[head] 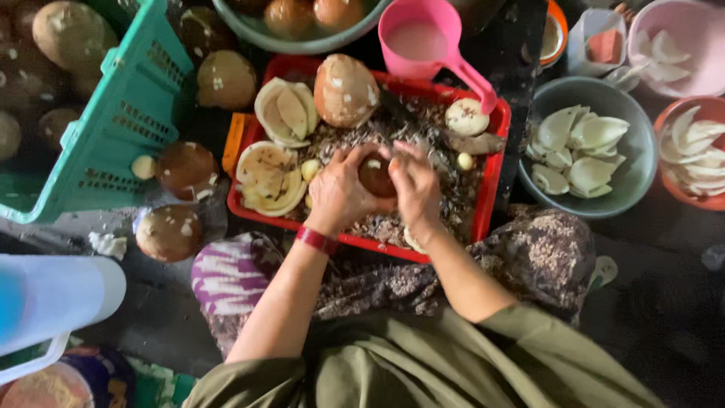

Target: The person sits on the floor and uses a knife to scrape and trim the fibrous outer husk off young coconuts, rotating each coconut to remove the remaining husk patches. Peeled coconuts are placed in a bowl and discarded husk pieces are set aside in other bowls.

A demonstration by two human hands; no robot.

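Both hands, left hand (pixel 340 193) and right hand (pixel 414 185), grip closed round a hard, rounded brown coconut piece (pixel 375 175) over the red tray (pixel 495 162).

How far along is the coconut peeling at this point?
Done: white peeled pieces fill the grey bowl and an orange bowl. In hand: left hand and right hand grip a brown piece over the red tray. Left: whole coconuts wait beside the tray.

1. Your red tray (pixel 495 162) and pink scoop (pixel 438 38) look like smooth, glossy plastic.
2. The brown coconut piece (pixel 375 177) you hold looks rough and matt.
3. The teal basket (pixel 113 121) is perforated plastic.
4. Your olive sleeves (pixel 423 363) are matt cloth.
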